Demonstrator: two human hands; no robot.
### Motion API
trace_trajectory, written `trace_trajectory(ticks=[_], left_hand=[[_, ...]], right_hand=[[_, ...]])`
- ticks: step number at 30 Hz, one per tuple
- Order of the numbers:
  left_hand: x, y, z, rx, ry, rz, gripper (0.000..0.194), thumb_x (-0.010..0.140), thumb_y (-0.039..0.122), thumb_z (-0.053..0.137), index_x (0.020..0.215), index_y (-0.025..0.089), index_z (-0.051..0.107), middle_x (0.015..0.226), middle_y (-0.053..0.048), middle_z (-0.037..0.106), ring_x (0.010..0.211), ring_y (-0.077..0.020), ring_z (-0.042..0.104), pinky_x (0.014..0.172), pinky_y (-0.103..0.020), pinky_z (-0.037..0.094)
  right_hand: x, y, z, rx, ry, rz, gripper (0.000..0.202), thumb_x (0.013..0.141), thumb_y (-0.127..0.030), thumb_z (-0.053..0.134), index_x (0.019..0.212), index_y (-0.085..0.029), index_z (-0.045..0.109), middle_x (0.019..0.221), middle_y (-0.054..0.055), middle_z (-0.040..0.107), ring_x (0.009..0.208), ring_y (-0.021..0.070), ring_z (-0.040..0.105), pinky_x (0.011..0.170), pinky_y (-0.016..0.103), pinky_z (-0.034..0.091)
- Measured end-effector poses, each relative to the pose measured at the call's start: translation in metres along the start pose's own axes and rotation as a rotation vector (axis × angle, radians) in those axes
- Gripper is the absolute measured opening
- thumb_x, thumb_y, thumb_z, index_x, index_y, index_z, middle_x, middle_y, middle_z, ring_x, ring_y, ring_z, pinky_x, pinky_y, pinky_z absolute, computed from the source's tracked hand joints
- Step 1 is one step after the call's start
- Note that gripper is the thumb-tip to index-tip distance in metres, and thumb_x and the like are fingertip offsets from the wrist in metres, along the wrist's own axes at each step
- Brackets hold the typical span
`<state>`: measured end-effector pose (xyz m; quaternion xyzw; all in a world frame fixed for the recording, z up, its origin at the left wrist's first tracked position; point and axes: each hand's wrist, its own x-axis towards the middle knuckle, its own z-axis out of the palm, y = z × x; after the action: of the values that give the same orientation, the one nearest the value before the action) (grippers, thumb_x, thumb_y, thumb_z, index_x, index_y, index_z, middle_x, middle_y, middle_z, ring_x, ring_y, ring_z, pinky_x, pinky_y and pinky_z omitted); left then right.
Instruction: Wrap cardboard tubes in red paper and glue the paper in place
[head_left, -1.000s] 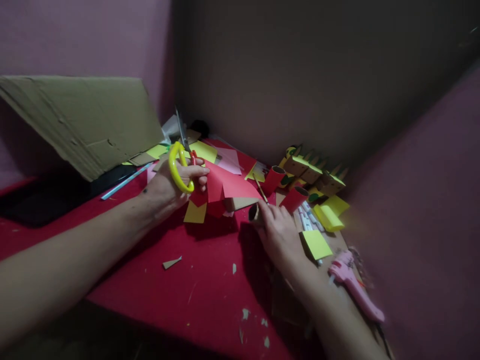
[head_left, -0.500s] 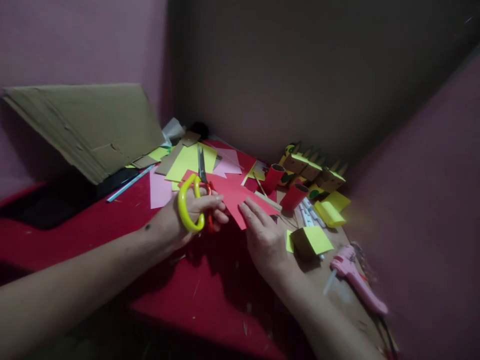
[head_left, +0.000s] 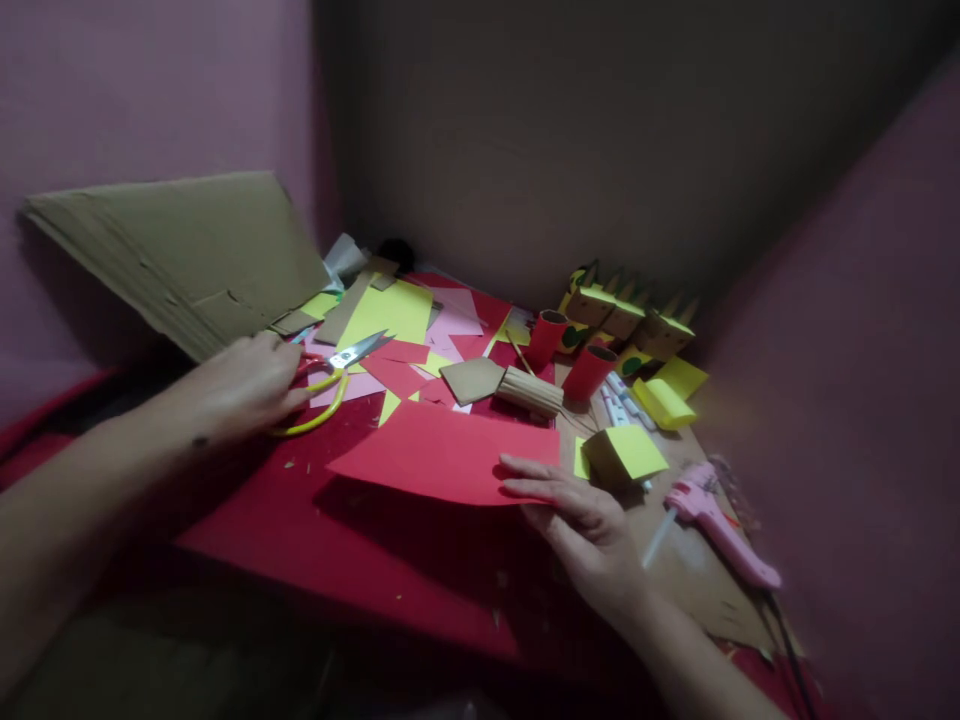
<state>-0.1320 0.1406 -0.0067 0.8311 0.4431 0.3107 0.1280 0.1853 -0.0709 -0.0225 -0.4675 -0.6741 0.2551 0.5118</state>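
A red table (head_left: 330,550) is below the fingers (head_left: 529,488). Beyond them stands a gray wall (head_left: 562,130), between pink walls (head_left: 150,90). The light is dim.

Craft corner, apparently in a home: pink walls (head_left: 150,90) beside a red table (head_left: 322,535) strewn with cut coloured paper (head_left: 394,310), cardboard (head_left: 202,250) and a pink glue gun (head_left: 716,525), scissors (head_left: 358,350) held over it

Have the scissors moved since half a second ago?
Yes: the scissors, in the left hand, have shifted left, their handles now closer to the leaning cardboard sheet.
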Motion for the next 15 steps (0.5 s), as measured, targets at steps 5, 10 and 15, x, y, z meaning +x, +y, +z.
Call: trace_trajectory(ticks=[5, 10, 15], left_hand=[[-0.037, 0.055, -0.012, 0.114, -0.368, 0.462, 0.051, 0.084, 0.032, 0.066, 0.134, 0.027, 0.061, 0.137, -0.012, 0.063, 0.117, -0.0357, 0.06, 0.086, -0.041, 0.052], [-0.068, 0.096, 0.034, 0.129, -0.348, 0.636, 0.024, 0.095, 0.03, 0.057, 0.116, 0.022, 0.065, 0.116, -0.013, 0.067, 0.101, -0.0286, 0.063, 0.08, -0.039, 0.056], [-0.073, 0.105, 0.065, 0.249, -0.028, 0.845, 0.032, 0.096, 0.006, 0.039, 0.088, 0.014, 0.069, 0.084, -0.013, 0.069, 0.077, -0.0261, 0.061, 0.066, -0.038, 0.052]], right_hand=[[-0.007, 0.01, -0.01, 0.125, -0.015, 0.204, 0.014, 0.087, -0.023, 0.07, 0.094, -0.027, 0.082, 0.117, 0.011, 0.077, 0.116, 0.0278, 0.07, 0.098, 0.047, 0.057], [-0.008, 0.009, -0.012, 0.098, -0.019, 0.264, 0.012, 0.084, -0.023, 0.069, 0.087, -0.026, 0.08, 0.124, 0.011, 0.074, 0.116, 0.0275, 0.07, 0.099, 0.05, 0.054], [-0.006, 0.012, -0.014, 0.082, -0.039, 0.268, 0.019, 0.08, -0.012, 0.061, 0.085, -0.024, 0.076, 0.128, 0.01, 0.072, 0.12, 0.0266, 0.068, 0.102, 0.051, 0.052]])
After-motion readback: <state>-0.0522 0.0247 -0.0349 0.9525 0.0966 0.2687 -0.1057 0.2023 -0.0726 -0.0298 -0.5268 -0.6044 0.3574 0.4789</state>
